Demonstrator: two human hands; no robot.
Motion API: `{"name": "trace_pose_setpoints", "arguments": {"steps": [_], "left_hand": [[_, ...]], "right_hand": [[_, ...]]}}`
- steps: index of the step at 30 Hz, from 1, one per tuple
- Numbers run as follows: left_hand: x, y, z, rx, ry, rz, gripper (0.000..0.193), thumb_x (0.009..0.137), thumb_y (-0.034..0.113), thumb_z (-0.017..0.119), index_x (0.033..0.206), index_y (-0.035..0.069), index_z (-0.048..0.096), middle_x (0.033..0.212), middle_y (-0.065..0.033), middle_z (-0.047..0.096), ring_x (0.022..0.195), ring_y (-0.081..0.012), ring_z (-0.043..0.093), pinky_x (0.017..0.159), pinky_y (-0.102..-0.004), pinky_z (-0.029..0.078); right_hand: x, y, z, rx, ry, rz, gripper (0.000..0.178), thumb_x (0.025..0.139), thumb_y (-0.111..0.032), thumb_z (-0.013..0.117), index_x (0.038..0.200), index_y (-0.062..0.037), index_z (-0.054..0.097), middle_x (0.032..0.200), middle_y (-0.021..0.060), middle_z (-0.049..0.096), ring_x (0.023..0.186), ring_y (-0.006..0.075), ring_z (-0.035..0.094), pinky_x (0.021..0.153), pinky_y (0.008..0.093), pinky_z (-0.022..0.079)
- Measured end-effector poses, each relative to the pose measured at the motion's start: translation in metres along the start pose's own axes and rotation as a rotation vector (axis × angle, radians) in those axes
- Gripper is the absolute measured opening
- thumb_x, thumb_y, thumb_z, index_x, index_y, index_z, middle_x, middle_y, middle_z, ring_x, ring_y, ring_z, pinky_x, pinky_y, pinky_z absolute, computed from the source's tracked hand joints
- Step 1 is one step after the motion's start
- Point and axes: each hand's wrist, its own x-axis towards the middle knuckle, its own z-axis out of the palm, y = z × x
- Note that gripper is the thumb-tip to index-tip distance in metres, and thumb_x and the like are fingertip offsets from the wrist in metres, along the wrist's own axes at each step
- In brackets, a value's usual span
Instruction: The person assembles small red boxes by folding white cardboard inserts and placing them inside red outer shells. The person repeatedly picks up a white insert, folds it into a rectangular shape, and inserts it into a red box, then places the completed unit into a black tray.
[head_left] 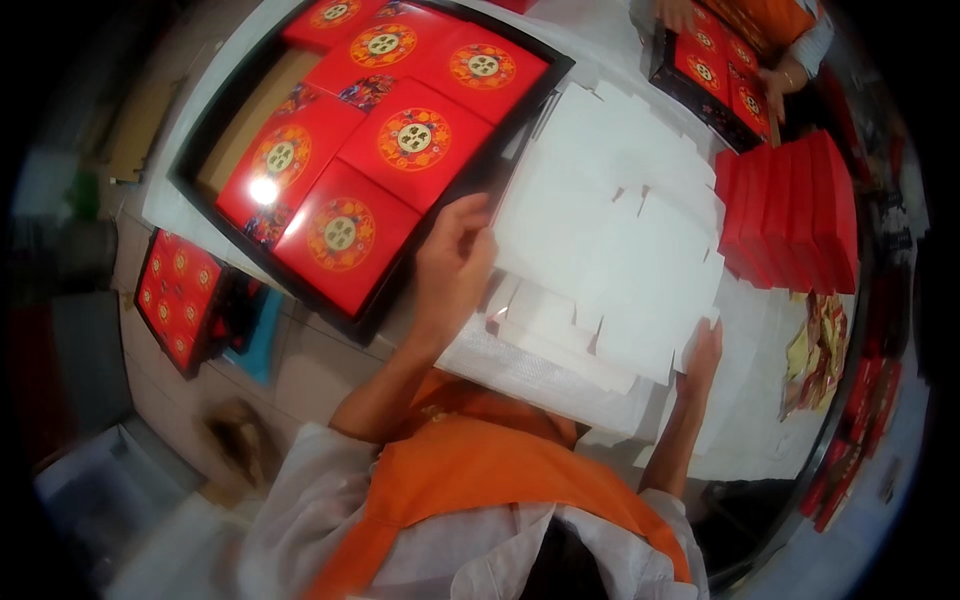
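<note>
A stack of flat white die-cut cardboard blanks [620, 230] with slots and tabs lies in front of me on the table. My left hand [457, 262] is raised at the stack's left edge, beside the tray's corner. Its fingers are loosely bent and a little apart, and I see nothing in them. At the near right corner, my right hand [702, 352] has its fingers closed on the blank's edge. To the left, a large black-rimmed tray [385, 290] holds several red boxes [415, 140] with round gold and orange emblems. One strip of its brown bottom shows.
Red boxes [790, 210] stand in a row on the right, with gold-red packets [815, 355] nearer me. Across the table another person's hands [775, 90] touch a filled tray [715, 70]. A red patterned box [178, 300] sits low on the left near something blue [258, 340].
</note>
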Motion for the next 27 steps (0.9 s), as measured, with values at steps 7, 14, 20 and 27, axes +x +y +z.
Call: {"name": "trace_pose_setpoints", "arguments": {"steps": [7,14,20,27], "left_hand": [[-0.001,0.010,0.003,-0.085,-0.053,-0.031,0.034,0.080,-0.003,0.051,0.115,-0.001,0.047,0.092,-0.0053,0.055,0.081,-0.0079,0.052,0.067,-0.0205,0.043],[-0.001,0.015,0.000,-0.140,-0.274,0.026,0.040,0.082,0.004,0.053,0.122,0.004,0.046,0.094,-0.0041,0.053,0.080,-0.0088,0.052,0.070,-0.0211,0.043],[0.001,0.015,-0.002,-0.103,-0.263,-0.032,0.041,0.085,0.009,0.053,0.125,0.004,0.044,0.097,-0.0027,0.056,0.083,-0.0058,0.052,0.065,-0.0197,0.044],[0.013,0.008,-0.012,0.656,-0.260,0.174,0.044,0.083,0.014,0.058,0.125,0.008,0.046,0.106,-0.0081,0.058,0.079,-0.0125,0.056,0.067,-0.0246,0.046]], "right_hand": [[0.000,0.001,0.000,-0.008,-0.009,-0.005,0.040,0.090,-0.018,0.042,0.126,-0.0004,0.036,0.108,0.0081,0.054,0.095,0.0167,0.053,0.080,0.0284,0.044],[0.001,0.004,-0.003,-0.007,-0.026,-0.023,0.041,0.090,-0.020,0.039,0.125,0.0020,0.036,0.111,0.0120,0.051,0.099,0.0211,0.051,0.083,0.0302,0.043],[0.003,0.005,-0.002,0.037,-0.043,-0.033,0.036,0.090,-0.017,0.039,0.121,0.0014,0.039,0.107,0.0102,0.052,0.095,0.0191,0.052,0.080,0.0297,0.043],[0.007,0.011,-0.008,0.055,-0.076,-0.064,0.038,0.090,-0.018,0.041,0.123,0.0007,0.038,0.108,0.0109,0.052,0.096,0.0196,0.052,0.081,0.0308,0.044]]}}
